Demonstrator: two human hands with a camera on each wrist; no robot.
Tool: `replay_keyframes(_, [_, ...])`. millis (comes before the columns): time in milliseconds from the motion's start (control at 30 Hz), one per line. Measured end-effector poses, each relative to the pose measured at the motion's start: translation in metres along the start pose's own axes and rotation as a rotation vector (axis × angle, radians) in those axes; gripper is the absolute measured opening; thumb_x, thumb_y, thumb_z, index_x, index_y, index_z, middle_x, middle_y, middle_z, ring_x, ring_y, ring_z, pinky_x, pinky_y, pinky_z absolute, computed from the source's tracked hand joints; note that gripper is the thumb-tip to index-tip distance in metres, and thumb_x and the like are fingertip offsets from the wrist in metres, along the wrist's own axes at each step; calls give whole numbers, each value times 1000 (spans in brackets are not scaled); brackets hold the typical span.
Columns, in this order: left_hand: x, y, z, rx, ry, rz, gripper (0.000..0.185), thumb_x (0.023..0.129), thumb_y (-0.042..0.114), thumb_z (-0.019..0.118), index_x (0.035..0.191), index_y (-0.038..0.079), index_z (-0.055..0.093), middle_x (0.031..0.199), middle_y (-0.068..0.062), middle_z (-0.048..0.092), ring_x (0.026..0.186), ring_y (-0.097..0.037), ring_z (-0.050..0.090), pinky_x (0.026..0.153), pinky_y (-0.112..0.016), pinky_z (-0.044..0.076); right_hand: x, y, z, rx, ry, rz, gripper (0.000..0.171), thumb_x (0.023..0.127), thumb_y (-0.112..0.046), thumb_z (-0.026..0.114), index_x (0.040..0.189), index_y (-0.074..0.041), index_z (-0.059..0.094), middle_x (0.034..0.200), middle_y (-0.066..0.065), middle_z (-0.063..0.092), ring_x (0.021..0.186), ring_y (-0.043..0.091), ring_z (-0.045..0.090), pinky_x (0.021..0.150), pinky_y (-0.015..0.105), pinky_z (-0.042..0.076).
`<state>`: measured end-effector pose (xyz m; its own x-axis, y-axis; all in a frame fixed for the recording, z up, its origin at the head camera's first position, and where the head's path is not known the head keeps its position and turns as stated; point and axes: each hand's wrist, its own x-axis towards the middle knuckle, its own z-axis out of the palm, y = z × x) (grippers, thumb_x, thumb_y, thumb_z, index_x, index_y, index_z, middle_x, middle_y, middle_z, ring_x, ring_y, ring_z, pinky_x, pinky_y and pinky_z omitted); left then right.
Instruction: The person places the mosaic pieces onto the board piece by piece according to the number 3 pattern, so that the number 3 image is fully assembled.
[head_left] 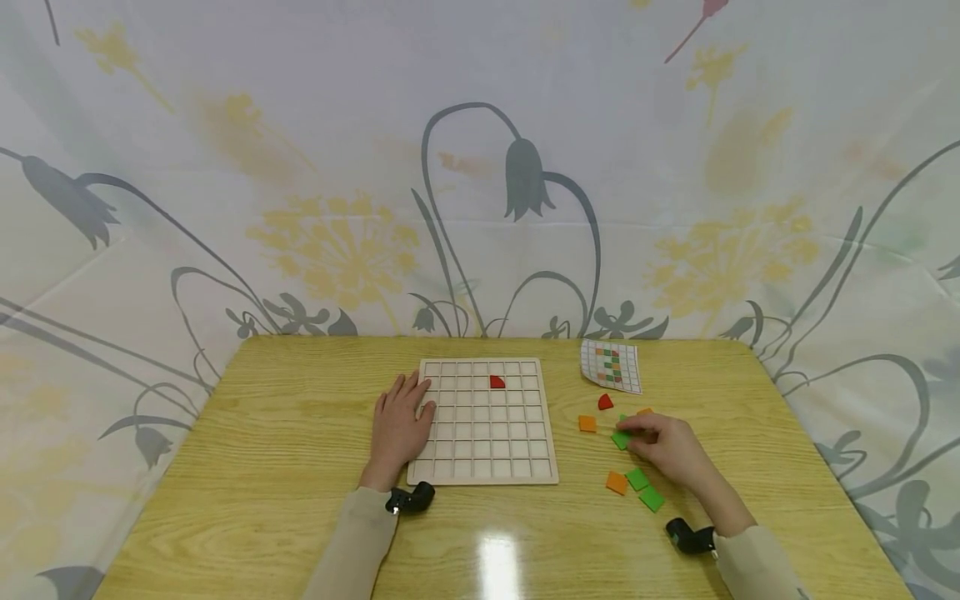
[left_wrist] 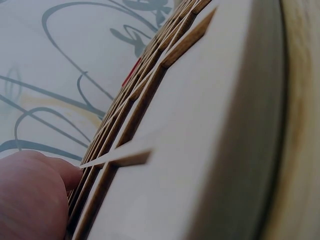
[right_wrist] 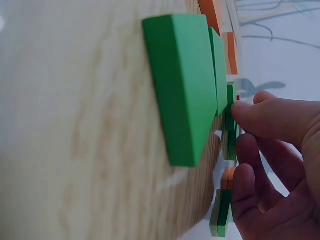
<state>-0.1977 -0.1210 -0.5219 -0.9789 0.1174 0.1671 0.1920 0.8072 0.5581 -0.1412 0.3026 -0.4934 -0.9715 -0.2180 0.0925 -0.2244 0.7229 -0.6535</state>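
One grid board, one pattern card, two red pieces, three orange tiles, three green tiles.

Loose tiles crowd the table right of the grid board.

Wooden counter against a flowered cloth backdrop
A pale floral cloth with grey bellflowers and yellow blooms wraps round the light oak-grain counter; a bright glare patch sits on its near edge
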Motion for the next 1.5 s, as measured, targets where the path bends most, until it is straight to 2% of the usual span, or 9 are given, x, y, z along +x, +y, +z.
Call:
replay_keyframes(167, [0,0,1,-10,0,5,45,104,27,51,146,9,53,158,-11,36,148,-33,22,117,-59,14,2,0,1,-10,0,-22,28,84,3,75,110,-8,76,112,12,71,97,27,67,77,32,55])
replay_keyframes(400, [0,-1,2,-7,6,4,45,104,27,52,145,10,53,158,-10,36,148,-33,22,117,-59,14,4,-1,2,-25,-33,-13,25,84,0,75,106,-11,78,104,6,71,89,20,64,75,33,53])
replay_keyframes(767, [0,-2,1,-12,14,16,45,104,26,52,145,9,53,157,-10,37,148,-33,23,117,-58,14,8,0,3,-90,-16,-54,25,82,-2,78,106,-10,78,106,6,71,94,23,59,78,39,50])
replay_keyframes(900, [0,-2,1,-7,12,15,45,103,26,52,145,9,53,157,-10,37,148,-34,23,117,-59,15,10,0,2,-94,5,-84,25,81,-3,79,105,-9,78,107,7,71,97,30,59,80,47,49])
replay_keyframes(1033, [0,-1,1,-8,-1,7,45,104,28,51,146,10,53,158,-10,36,149,-33,22,118,-58,14,10,0,3,-92,16,-63,24,81,-3,78,105,-8,77,109,9,70,102,36,61,86,53,49])
replay_keyframes(1100, [0,-1,1,-4,-4,8,45,104,28,52,146,10,53,158,-10,36,149,-33,22,118,-58,14,11,-1,3,-88,20,-42,23,82,-3,77,104,-8,77,110,9,70,102,33,62,85,49,50])
replay_keyframes(1167, [0,-1,1,-2,-5,8,45,104,28,51,146,10,53,158,-10,36,149,-33,22,118,-58,14,11,-3,3,-70,29,-23,21,82,-2,76,102,-9,76,109,8,69,94,27,62,80,42,52])
replay_keyframes(1333, [0,-2,2,-6,-6,11,46,104,28,50,146,10,52,158,-9,35,149,-33,22,118,-58,14,15,-8,4,-33,51,-29,17,82,-2,77,98,-9,76,104,5,67,76,16,53,65,29,47])
replay_keyframes(1500, [0,-5,3,5,6,15,46,104,28,51,146,10,53,158,-10,36,148,-34,23,117,-59,15,22,-13,11,2,55,-42,16,83,-2,77,98,-8,77,104,5,67,80,15,58,69,28,51])
